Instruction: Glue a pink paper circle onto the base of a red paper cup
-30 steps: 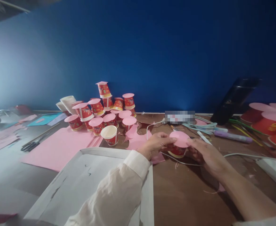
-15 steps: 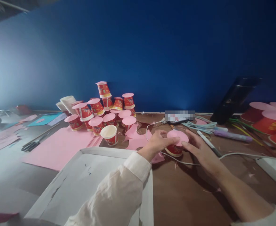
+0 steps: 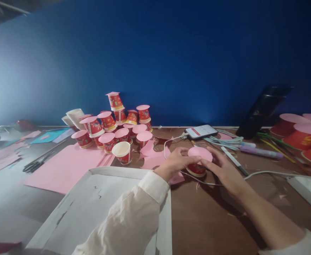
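Nearest the camera lies a white tray [image 3: 97, 202], its raised rim running under the left arm's pale sleeve [image 3: 128, 219]. Just past the tray, on the brown table [image 3: 203, 219], the left hand [image 3: 173, 163] and the right hand [image 3: 224, 171] meet around a small red cup [image 3: 196, 170] that stands upside down on the table with a pink disc [image 3: 200, 154] on top. The left hand is curled narrow, thumb and fingertips pinching the cup's left side at the disc's edge. The right hand closes in from the other side, its fingers stretched over the disc's right rim and down the cup wall; its thumb is hidden. A white cable [image 3: 264, 173] passes just beneath the cup and runs off to the right, towards a white block [image 3: 309, 189] at the table's edge. Left of the hands lies a large pink sheet [image 3: 65, 166], with an upright open cup [image 3: 122, 152] at its far corner and black scissors [image 3: 35, 163] beside it. Just beyond the right hand rest a white marker [image 3: 235, 161] and a purple pen [image 3: 261, 152]. Farther back, a phone [image 3: 201, 131] lies face up, and a heap of upturned red cups [image 3: 115, 120], each capped in pink, piles up against the blue wall [image 3: 155, 60]. At the far right stand bigger red cups [image 3: 304, 136], near a black object [image 3: 264, 111] leaning on the wall.
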Motion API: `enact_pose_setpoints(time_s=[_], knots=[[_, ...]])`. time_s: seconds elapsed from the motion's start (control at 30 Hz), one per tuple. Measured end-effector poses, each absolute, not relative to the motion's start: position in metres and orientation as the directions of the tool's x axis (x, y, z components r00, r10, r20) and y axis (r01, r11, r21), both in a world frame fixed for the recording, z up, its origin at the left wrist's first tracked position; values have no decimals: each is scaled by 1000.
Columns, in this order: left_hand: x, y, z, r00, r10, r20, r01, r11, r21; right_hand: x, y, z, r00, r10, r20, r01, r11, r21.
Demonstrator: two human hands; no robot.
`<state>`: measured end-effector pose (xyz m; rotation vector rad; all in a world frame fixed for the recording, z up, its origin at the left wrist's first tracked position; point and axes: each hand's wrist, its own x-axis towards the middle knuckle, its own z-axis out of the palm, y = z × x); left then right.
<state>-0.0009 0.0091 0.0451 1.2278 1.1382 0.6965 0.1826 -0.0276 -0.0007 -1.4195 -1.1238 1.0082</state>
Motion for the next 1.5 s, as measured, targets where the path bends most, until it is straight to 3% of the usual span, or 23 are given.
enact_pose_setpoints(time_s=[0.27, 0.47, 0.57, 0.8, 1.5], knots=[[-4, 11, 43, 328, 908, -261, 196, 205, 959, 186, -30, 0, 209, 973, 98, 303, 31, -952], [-6, 18, 38, 374, 921, 110, 190, -193, 963, 189, -35, 1, 113, 920, 376, 552, 257, -793], [-5, 19, 37, 384, 902, 197, 247, -306, 919, 192, -34, -1, 38, 875, 482, 647, 346, -679], [-5, 17, 35, 395, 901, 182, 255, -298, 920, 193, -26, -8, 1, 843, 538, 695, 386, -607], [-4, 23, 33, 438, 855, 276, 364, -450, 815, 186, -27, -3, 4, 859, 513, 666, 381, -642]])
